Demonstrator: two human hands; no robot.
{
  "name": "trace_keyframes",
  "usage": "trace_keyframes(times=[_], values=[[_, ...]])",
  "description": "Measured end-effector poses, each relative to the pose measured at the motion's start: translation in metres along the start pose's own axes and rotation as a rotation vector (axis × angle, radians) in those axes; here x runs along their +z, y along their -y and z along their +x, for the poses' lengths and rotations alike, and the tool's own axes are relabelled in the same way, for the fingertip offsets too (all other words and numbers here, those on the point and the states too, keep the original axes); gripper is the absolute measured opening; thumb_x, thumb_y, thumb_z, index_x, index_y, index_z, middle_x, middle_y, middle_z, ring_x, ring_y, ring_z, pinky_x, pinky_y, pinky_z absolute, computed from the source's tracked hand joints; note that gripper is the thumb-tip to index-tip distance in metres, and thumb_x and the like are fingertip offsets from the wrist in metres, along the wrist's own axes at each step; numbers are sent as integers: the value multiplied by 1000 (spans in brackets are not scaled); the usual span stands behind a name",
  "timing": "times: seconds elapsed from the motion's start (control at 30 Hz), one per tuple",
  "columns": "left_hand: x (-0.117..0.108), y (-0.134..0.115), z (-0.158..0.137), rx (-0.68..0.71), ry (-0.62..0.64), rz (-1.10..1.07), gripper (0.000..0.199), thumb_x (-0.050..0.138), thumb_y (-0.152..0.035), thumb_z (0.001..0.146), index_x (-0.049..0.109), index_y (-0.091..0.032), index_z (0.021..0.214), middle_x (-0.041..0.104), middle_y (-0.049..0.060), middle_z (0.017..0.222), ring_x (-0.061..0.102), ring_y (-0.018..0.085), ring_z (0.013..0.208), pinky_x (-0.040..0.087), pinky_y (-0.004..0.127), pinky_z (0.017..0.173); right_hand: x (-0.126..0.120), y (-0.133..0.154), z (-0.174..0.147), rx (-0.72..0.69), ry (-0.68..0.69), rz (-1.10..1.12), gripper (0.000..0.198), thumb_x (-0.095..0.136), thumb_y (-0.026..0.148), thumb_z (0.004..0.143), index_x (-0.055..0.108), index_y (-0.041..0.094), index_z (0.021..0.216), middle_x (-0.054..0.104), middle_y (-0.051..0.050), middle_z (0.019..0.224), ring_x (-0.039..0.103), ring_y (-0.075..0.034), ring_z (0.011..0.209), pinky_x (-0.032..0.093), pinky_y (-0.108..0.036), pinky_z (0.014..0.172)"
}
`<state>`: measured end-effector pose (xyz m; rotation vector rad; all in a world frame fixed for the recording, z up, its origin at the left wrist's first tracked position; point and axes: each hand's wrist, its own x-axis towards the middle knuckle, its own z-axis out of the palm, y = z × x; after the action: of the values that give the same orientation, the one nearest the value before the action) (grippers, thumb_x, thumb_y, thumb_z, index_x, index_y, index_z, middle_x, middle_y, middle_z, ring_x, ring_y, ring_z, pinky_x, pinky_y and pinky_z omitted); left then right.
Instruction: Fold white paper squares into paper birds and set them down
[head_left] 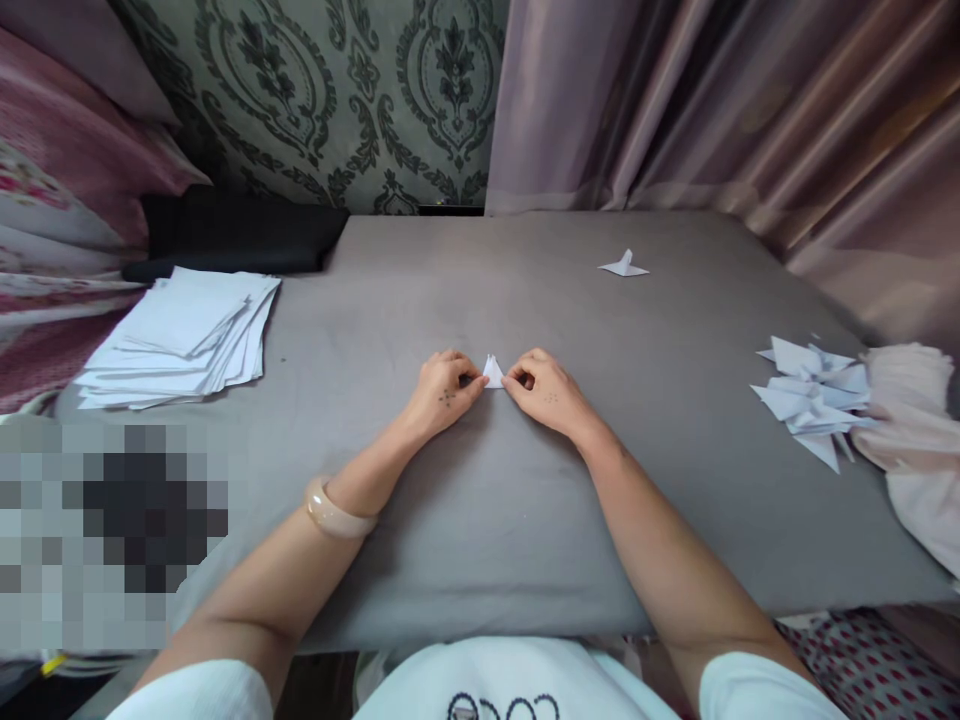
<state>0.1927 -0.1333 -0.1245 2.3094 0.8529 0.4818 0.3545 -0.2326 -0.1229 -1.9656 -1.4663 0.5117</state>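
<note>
A small folded piece of white paper (pixel 493 372), pointed at the top, is held low over the middle of the grey cloth-covered table (pixel 510 520). My left hand (pixel 448 388) pinches its left edge between thumb and fingers. On the opposite edge, my right hand (pixel 547 390) has the same kind of pinch. The fingertips hide both sides of the paper, so only its middle and tip show. A pale bangle (pixel 337 512) circles my left wrist.
At the left lies a stack of white paper sheets (pixel 187 340), with a folded black cloth (pixel 240 232) behind it. One folded paper crane (pixel 624 265) sits toward the back right. Several more paper cranes (pixel 814 395) are heaped at the right edge, against a pale cloth (pixel 911 420).
</note>
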Motion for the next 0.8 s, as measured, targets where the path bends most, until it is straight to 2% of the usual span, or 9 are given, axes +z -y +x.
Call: trace_keyframes(times=[0.4, 0.8], values=[[3, 7, 7, 4, 29, -21, 14, 63, -24, 83, 69, -14, 75, 65, 7, 82, 56, 16, 73, 44, 29, 72, 4, -3, 4, 40, 2, -6, 12, 62, 26, 80, 64, 20, 70, 61, -1, 90, 56, -11, 72, 42, -26, 71], [1, 6, 5, 52, 32, 27, 13, 63, -23, 83, 65, -15, 74, 62, 7, 82, 54, 18, 78, 44, 31, 75, 2, -1, 5, 43, 36, -26, 14, 61, 28, 80, 61, 20, 69, 58, -1, 89, 55, -12, 73, 42, -27, 72]])
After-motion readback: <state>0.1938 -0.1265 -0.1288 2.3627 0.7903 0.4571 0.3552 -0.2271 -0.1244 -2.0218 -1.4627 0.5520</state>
